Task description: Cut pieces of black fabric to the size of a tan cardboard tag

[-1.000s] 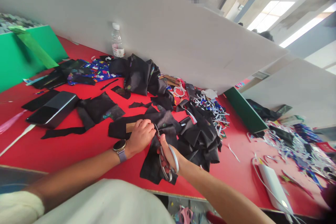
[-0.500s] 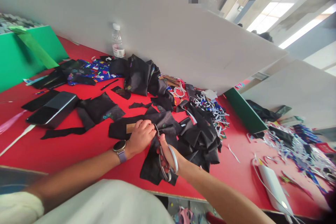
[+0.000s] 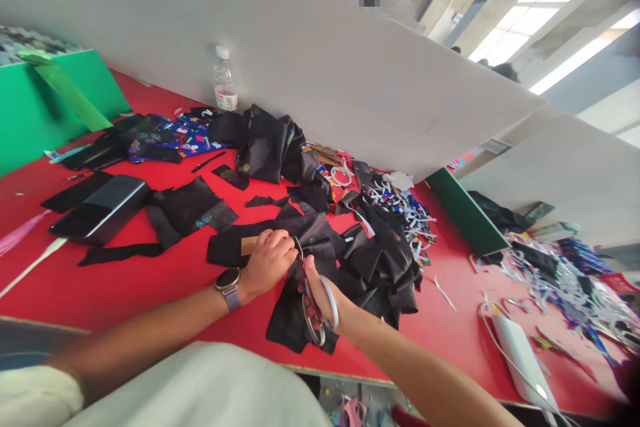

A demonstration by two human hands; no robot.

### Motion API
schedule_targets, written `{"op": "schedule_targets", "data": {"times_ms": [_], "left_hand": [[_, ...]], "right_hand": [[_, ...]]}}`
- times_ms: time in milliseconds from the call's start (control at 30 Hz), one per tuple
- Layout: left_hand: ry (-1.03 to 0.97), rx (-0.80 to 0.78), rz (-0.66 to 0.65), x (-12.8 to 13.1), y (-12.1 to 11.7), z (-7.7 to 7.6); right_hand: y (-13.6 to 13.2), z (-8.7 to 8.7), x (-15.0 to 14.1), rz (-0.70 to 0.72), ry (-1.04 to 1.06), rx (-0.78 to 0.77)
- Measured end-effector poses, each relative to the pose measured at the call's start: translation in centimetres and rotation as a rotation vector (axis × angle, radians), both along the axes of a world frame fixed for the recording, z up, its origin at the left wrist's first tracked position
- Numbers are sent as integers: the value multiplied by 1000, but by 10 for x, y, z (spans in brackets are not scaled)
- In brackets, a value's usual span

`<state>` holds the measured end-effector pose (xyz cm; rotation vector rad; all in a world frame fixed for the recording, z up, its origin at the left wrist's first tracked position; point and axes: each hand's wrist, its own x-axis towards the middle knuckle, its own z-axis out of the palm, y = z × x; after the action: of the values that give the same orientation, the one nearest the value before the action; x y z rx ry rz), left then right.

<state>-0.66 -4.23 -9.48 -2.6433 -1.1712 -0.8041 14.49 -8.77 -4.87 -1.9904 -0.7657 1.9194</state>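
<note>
My left hand [image 3: 269, 260], with a watch on its wrist, is closed on a piece of black fabric [image 3: 300, 280] and a tan cardboard strip [image 3: 249, 244] lying on the red table [image 3: 125, 280]. My right hand [image 3: 320, 297] grips a pair of scissors [image 3: 311, 293] with grey-white handles. The blades point up towards my left hand's fingers and meet the black fabric there. A heap of black fabric pieces [image 3: 380, 260] lies just right of both hands.
A water bottle [image 3: 223, 80] stands against the white partition [image 3: 325, 67]. A dark flat box [image 3: 103, 207] and a green board [image 3: 45, 100] lie left. Coloured scraps [image 3: 565, 280] and a white device with a cable [image 3: 523, 353] lie right. The table's edge runs near my body.
Almost nothing differs. Both hands stay on the black fabric, and the scissors have shifted only slightly.
</note>
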Motion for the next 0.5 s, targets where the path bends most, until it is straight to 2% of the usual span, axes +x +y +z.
{"op": "schedule_targets", "data": {"times_ms": [100,200,500], "left_hand": [[5,-66,4,0,1,0],[4,-119,60,0,4,-2],[96,-170,143,2,2,-1]], "right_hand": [[-1,0,0,-9,5,-2],[-1,-1,1,-18,20,-13],[-1,-1,0,-11,15,-14]]}}
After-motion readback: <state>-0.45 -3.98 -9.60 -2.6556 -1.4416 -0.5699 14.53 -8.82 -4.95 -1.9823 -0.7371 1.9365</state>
